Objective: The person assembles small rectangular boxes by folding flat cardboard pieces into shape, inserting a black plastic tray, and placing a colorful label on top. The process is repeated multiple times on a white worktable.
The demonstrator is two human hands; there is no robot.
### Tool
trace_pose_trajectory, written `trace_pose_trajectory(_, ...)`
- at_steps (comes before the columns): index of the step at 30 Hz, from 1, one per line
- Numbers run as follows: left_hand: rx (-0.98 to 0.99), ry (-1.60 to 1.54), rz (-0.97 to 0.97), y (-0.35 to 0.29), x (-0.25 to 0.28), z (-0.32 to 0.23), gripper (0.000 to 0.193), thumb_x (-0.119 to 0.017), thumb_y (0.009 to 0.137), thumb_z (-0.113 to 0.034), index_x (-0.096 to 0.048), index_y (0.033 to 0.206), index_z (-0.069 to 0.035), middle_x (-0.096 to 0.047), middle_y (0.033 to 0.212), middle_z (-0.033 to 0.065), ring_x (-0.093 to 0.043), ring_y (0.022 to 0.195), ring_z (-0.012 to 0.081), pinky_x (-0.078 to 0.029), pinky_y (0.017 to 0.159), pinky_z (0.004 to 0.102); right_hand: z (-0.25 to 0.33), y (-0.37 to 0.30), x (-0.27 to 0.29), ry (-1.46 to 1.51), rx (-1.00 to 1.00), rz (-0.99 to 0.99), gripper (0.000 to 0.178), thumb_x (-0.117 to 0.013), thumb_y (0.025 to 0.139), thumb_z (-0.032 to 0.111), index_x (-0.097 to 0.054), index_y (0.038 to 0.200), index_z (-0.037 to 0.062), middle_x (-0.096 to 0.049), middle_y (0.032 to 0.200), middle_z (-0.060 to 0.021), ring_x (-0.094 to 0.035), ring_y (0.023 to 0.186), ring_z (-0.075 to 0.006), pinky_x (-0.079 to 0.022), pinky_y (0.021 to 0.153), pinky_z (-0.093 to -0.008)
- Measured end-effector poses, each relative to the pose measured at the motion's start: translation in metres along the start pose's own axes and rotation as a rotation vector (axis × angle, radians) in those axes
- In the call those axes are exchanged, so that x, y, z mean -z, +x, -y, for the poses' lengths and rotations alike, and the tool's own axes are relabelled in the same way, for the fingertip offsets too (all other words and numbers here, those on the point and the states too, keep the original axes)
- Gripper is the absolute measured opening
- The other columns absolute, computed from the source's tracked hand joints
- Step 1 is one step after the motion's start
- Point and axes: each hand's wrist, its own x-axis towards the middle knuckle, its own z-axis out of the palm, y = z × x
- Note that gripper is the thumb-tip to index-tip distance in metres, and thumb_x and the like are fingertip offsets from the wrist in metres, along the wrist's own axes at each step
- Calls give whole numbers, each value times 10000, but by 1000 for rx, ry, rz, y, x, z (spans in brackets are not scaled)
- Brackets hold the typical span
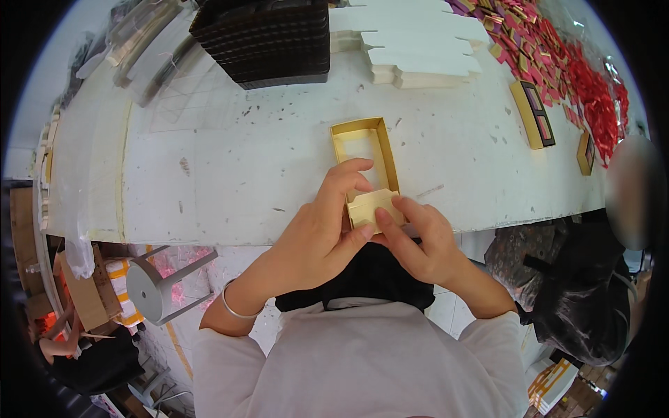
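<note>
An open, shallow gold cardboard box (387, 155) with a white inside lies near the table's front edge, its long side running away from me. At its near end a pale gold end flap (364, 208) stands up. My left hand (313, 233) is closed around the box's left near corner, its thumb against the flap and its fingers curled over the side. My right hand (425, 240) pinches the flap's right side, thumb on its face and index finger at its upper corner. The right hand's other fingers are partly hidden.
Stacked black trays (279, 49) and white cardboard blanks (418, 45) stand at the back. Many small pink and gold pieces (523, 49) heap at far right, near two gold boxes with dark windowed fronts (533, 115). A grey stool (148, 289) is below left; people sit at both sides.
</note>
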Motion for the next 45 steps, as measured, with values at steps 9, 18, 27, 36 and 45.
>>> trace_pose_trajectory(9,-237,721,-174,-10,-25,-1,119,-691,784,-39,-588,844,-29,-577,876,74,-563,596,223,-452,501,301,1,20,15,66,-132,366,143,-632,698,55,-582,830,35,-487,791,-58,-508,668,-208,-397,568,-318)
trace_pose_trajectory(18,-7,762,131,-5,-11,-25,267,-747,743,-131,-625,967,-49,-580,949,69,-596,702,229,-472,574,311,-15,34,30,290,-197,678,128,-640,718,5,-567,815,45,-494,813,-76,-549,772,-263,-432,659,-374)
trace_pose_trajectory(27,-248,893,155,44,53,-28,720,-824,617,-166,-514,1261,-80,-468,1280,126,-515,1064,312,-449,888,383,-57,59,63,309,24,717,155,-692,737,76,-671,891,91,-557,1187,-104,-440,1246,-319,-290,1079,-515)
trace_pose_trajectory(36,-69,745,194,72,47,-18,669,-824,650,-257,-497,1198,-57,-486,1185,110,-582,951,300,-488,806,389,-86,44,69,436,-101,474,189,-733,767,145,-631,890,44,-515,1276,-158,-480,1213,-331,-340,1056,-474)
trace_pose_trajectory(45,-194,560,145,68,56,3,614,-780,678,-156,-491,1210,-51,-558,1086,135,-566,960,328,-462,821,403,-112,141,59,111,-71,31,287,-723,743,44,-618,1007,0,-600,1116,-169,-584,1013,-329,-478,840,-385)
